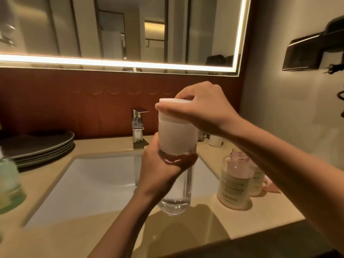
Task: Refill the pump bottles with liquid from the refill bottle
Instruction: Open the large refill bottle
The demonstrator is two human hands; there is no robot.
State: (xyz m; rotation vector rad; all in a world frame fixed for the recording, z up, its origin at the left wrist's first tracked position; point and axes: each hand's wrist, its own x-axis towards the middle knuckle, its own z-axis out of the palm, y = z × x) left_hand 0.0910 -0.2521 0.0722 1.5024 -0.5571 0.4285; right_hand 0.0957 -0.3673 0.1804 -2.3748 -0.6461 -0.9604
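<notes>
Left grip (160, 172) holds the upright refill bottle (176, 135) round its middle, right grip (202, 108) pinches the cap (173, 102) on top, and the open pump bottle (235, 181) stands right of them on the tabletop (260, 211).

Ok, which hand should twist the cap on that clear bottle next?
Probably the right hand: its fingers curl round the white cap, while the left hand grips the clear bottle lower down, steadying it.
</notes>
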